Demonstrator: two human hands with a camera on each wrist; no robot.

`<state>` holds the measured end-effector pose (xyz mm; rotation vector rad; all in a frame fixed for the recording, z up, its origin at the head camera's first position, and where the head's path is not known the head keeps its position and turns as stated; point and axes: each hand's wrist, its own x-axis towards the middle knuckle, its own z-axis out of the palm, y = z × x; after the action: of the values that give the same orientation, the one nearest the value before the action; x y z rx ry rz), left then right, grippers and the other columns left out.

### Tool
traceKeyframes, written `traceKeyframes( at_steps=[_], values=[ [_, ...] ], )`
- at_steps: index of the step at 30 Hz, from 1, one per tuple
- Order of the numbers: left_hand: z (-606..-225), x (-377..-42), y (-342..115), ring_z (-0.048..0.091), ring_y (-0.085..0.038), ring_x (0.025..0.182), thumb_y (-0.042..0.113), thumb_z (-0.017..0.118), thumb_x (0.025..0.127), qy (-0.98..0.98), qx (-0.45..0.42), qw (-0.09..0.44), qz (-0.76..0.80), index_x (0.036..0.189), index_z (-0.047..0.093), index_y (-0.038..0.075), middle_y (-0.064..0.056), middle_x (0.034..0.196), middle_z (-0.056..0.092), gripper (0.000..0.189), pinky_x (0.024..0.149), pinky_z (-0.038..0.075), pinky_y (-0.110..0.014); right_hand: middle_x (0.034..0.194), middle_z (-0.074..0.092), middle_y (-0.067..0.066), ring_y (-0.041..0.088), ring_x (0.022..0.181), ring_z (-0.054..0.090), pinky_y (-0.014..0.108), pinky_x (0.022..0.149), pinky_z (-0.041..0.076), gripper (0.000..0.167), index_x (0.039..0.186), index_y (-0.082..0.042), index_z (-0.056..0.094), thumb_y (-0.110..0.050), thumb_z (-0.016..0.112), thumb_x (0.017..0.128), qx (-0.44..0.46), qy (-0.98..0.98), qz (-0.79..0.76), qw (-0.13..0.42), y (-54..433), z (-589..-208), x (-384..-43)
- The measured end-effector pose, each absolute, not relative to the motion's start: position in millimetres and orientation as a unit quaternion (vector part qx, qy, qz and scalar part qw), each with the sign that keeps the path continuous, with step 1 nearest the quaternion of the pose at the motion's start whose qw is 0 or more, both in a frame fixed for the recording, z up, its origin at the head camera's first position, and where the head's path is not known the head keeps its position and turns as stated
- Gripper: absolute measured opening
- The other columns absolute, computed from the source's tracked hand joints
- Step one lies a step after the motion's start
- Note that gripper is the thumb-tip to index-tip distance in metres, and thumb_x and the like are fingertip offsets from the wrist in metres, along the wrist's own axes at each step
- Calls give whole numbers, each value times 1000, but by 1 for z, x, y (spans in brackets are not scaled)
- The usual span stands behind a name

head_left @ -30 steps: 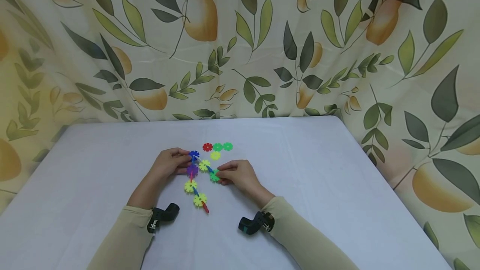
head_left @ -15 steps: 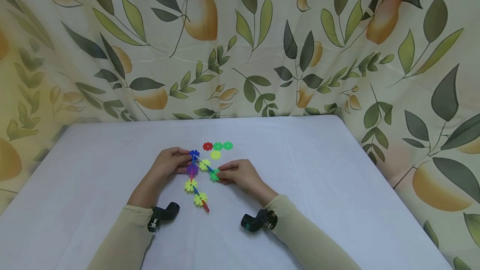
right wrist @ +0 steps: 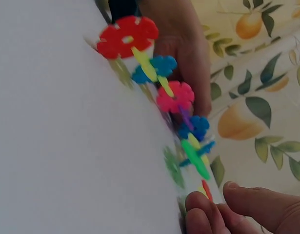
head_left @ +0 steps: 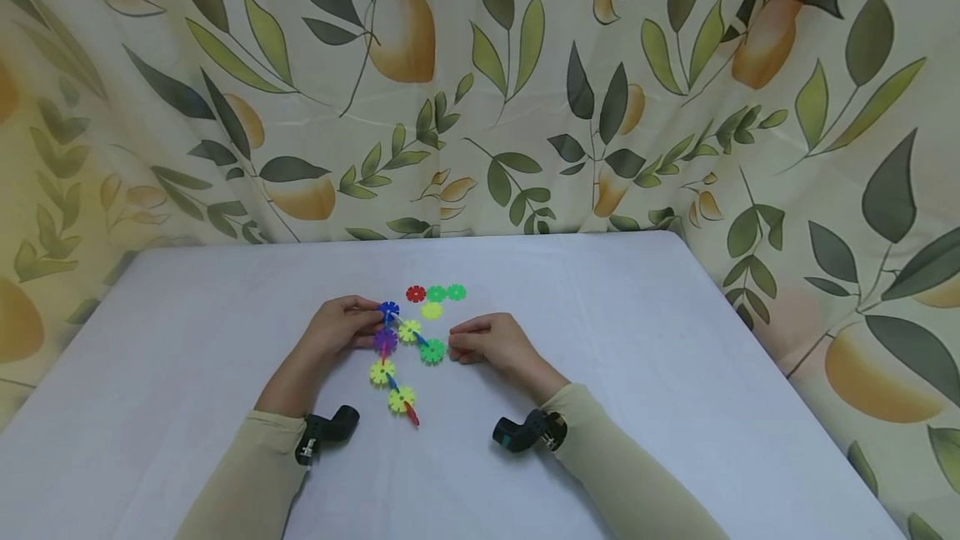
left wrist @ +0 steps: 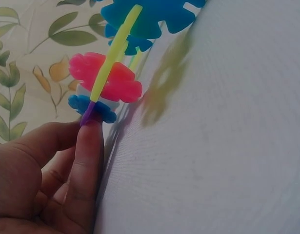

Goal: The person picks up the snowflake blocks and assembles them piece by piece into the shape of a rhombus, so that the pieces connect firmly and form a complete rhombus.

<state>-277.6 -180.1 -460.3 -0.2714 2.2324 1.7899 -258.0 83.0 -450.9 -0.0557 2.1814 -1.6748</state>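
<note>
A chain of notched plastic interlocking discs [head_left: 386, 341] in blue, purple, yellow, green and red stands on the white cloth. It bends at its blue disc [head_left: 388, 310], with one arm running to a green disc [head_left: 432, 351] and the other down to a red disc [head_left: 412, 414]. My left hand [head_left: 339, 329] pinches the chain around the blue and purple discs; in the left wrist view its thumb and fingers meet at one piece. My right hand [head_left: 491, 347] is just right of the green disc, loosely bent, nothing between thumb and fingers.
Behind the chain lie several loose discs: a red one [head_left: 416, 294], two green ones, one being the right green disc [head_left: 456, 292], and a yellow one [head_left: 431, 311]. The white-covered table [head_left: 660, 407] ends at a leaf-patterned curtain [head_left: 525, 107].
My right hand has let go of the green disc and drawn back a little to the right. My left hand keeps its hold on the chain.
</note>
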Motion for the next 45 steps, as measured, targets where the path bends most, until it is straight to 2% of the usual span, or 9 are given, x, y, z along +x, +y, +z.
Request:
traceKeyframes(
  at_steps=[9,15,20,27,32,36,40,43,45],
  values=[
    [-461,-278,-180,68,-9,75,14,65,95,771,-102,138,613,121,61,-1,-8,99,71,31,66,59,-25,99,74,10,15,81,71,28,76,59,27,113,-3,72,-15,73,89,3,831,-539,139,95,-437,-302],
    [-461,-279,-180,68,-9,75,14,65,95,769,-106,140,615,121,61,0,-8,97,71,30,66,59,-25,110,71,5,14,85,68,26,79,55,33,117,-8,72,-23,76,87,2,872,-474,124,86,-430,-330],
    [-461,-280,-180,68,-9,76,15,65,95,770,-102,143,613,122,60,0,-8,98,71,31,67,59,-25,110,71,5,17,86,64,26,76,52,30,111,-9,75,-22,78,85,-4,899,-425,105,79,-436,-340],
    [-461,-279,-179,68,-10,75,15,66,95,773,-107,140,609,121,61,1,-9,99,70,30,66,59,-25,105,72,6,20,102,61,34,90,50,26,105,-8,77,-16,82,80,-42,920,-381,80,71,-442,-343],
    [-461,-278,-178,68,-9,76,15,66,95,772,-106,141,611,121,61,1,-9,99,71,30,66,59,-26,100,70,6,21,94,59,33,85,51,24,103,-7,76,-14,82,81,-34,918,-387,80,70,-442,-339],
    [-461,-277,-176,68,-9,78,15,64,95,773,-101,138,611,125,60,1,-10,103,70,33,68,59,-25,95,68,6,20,89,59,30,80,51,22,100,-6,73,-12,81,80,-36,911,-408,51,76,-445,-334],
    [-461,-275,-176,67,-8,82,14,62,96,769,-96,132,618,131,57,-1,-15,111,69,39,72,60,-25,86,67,5,16,78,59,24,68,48,18,96,-5,69,-11,79,82,-26,893,-448,29,85,-450,-327],
    [-462,-270,-177,67,-7,82,11,60,97,764,-100,123,625,132,55,-4,-18,113,67,39,74,60,-25,84,68,4,12,71,60,20,62,47,19,100,-5,68,-13,76,85,-4,865,-499,48,95,-454,-319],
    [-462,-266,-177,68,-7,80,10,59,97,762,-109,118,627,132,54,-6,-18,112,68,39,74,60,-25,87,69,5,11,71,62,20,63,51,21,106,-6,69,-13,74,87,6,845,-530,69,103,-456,-312]
  ],
)
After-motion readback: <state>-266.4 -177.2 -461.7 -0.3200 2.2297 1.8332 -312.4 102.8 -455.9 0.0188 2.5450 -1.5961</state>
